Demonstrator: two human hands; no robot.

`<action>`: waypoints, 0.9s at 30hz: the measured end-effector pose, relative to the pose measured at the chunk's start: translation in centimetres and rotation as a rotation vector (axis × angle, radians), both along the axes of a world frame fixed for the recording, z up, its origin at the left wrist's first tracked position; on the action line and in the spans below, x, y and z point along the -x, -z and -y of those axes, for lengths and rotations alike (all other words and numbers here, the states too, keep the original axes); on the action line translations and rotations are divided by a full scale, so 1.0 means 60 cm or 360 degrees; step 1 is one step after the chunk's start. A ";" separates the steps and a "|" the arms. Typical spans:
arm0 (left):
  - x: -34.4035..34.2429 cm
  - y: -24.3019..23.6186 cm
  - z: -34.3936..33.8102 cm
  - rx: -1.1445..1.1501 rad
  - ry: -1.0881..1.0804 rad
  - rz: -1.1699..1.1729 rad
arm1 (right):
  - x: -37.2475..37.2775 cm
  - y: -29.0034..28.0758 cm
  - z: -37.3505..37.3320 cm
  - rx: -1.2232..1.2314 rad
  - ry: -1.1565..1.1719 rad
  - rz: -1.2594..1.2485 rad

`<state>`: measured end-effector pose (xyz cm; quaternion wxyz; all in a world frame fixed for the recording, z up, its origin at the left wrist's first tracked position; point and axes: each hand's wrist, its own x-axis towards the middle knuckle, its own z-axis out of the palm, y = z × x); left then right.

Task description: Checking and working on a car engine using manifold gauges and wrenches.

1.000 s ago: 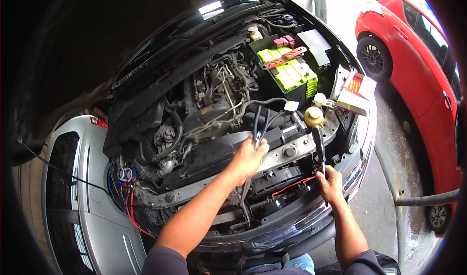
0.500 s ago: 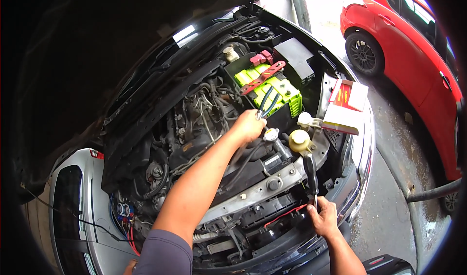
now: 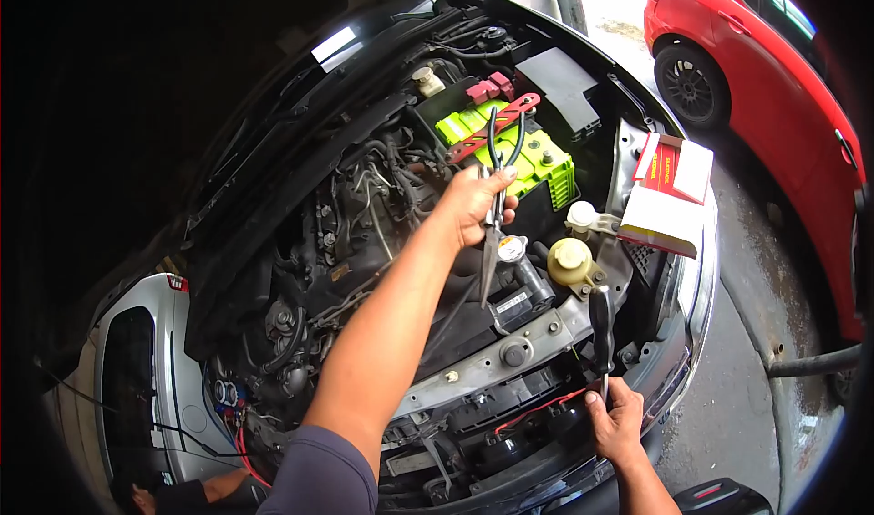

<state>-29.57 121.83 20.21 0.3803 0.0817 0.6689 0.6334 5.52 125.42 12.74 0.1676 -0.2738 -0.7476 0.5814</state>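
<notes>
Can't see all of the pliers (image 3: 489, 258) behind the left hand (image 3: 475, 205), the tip of the black-handled tool (image 3: 601, 326) in the right hand (image 3: 619, 422), or the red car (image 3: 774, 105) past the top edge.

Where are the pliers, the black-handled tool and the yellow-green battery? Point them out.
Pliers (image 3: 491, 249): head view, on the nose.
Black-handled tool (image 3: 602, 327): head view, on its handle.
Yellow-green battery (image 3: 535, 163): head view, on its top.

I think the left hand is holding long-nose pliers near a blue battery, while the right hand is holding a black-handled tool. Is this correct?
Not quite: the battery is bright yellow-green, not blue, as the head view shows. The left hand is indeed holding long-nose pliers near it, and the right hand a black-handled tool.
</notes>
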 end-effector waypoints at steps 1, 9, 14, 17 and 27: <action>-0.021 0.002 0.015 -0.0066 -0.0034 0.0110 | 0.005 -0.006 0.001 0.0102 0.0027 0.0011; -0.190 0.037 0.074 -0.0782 -0.0467 0.0423 | 0.110 -0.049 0.059 0.1344 -0.0067 -0.0376; -0.211 0.034 0.095 -0.0898 -0.0554 0.0499 | 0.118 -0.068 0.073 0.1064 -0.0142 -0.0261; -0.182 0.031 0.108 -0.0932 -0.0684 0.0512 | 0.096 -0.063 0.079 0.0530 -0.0085 -0.0099; -0.067 -0.010 0.166 -0.0929 -0.1103 0.0259 | -0.012 -0.064 0.066 0.0927 -0.0104 -0.0390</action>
